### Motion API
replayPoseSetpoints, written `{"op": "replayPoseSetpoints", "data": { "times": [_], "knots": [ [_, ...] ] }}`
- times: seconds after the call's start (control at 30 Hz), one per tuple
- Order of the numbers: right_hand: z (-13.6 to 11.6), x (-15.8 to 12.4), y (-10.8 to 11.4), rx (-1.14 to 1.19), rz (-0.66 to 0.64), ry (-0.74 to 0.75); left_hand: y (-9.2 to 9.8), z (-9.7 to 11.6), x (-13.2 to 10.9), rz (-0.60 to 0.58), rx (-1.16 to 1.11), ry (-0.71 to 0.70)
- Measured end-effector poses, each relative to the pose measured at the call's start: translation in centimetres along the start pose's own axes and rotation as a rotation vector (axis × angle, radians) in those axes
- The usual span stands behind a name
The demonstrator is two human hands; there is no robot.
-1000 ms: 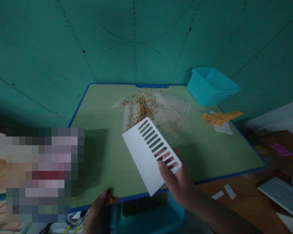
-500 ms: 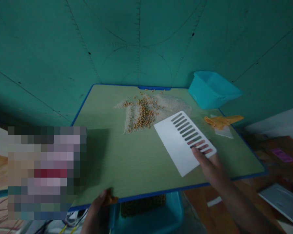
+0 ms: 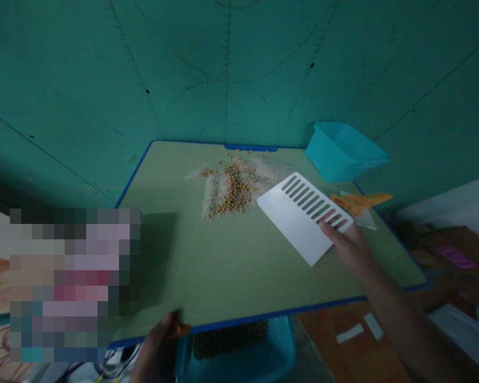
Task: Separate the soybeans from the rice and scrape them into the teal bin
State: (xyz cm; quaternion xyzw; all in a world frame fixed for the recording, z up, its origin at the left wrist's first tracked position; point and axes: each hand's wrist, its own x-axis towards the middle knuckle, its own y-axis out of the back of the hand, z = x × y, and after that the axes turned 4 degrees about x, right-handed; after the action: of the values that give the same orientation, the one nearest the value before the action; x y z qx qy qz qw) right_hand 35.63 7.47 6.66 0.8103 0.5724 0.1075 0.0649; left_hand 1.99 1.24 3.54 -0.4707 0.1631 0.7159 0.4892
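In my right hand (image 3: 349, 242) is a flat white scraper (image 3: 299, 231) with a row of slots. The thumb presses on its near face, and some fingers show through the slots. The scraper is tilted over the table, just right of a pile of yellow beans (image 3: 235, 189) mixed with white grains (image 3: 209, 197). My left hand (image 3: 154, 338) is closed at the table's near edge on a piece of orange cloth (image 3: 180, 329); most of its fingers are hidden.
A pale green table (image 3: 223, 271) with a blue rim stands against a green wall. At its right side are a turquoise bin (image 3: 335, 157) and an orange cloth piece on clear plastic (image 3: 359, 202). Below the front edge sits a blue basin (image 3: 281, 354) holding dark green grains (image 3: 227, 340).
My right hand has moved the scraper slightly away from me and to the right, and its angle has turned a little. My left hand stays at the near edge.
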Motion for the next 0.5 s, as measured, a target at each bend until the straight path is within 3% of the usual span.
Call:
{"op": "replayPoseSetpoints", "data": {
  "times": [0.17,0.5],
  "knots": [
    [-0.9,1.2,0.0,-0.068,-0.022,0.026,-0.5,0.0,0.0,-0.084,-0.174,0.023],
    [-0.5,2.8,-0.5,-0.127,0.032,0.058,-0.8,0.4,-0.3,0.007,-0.245,0.088]
  ]
}}
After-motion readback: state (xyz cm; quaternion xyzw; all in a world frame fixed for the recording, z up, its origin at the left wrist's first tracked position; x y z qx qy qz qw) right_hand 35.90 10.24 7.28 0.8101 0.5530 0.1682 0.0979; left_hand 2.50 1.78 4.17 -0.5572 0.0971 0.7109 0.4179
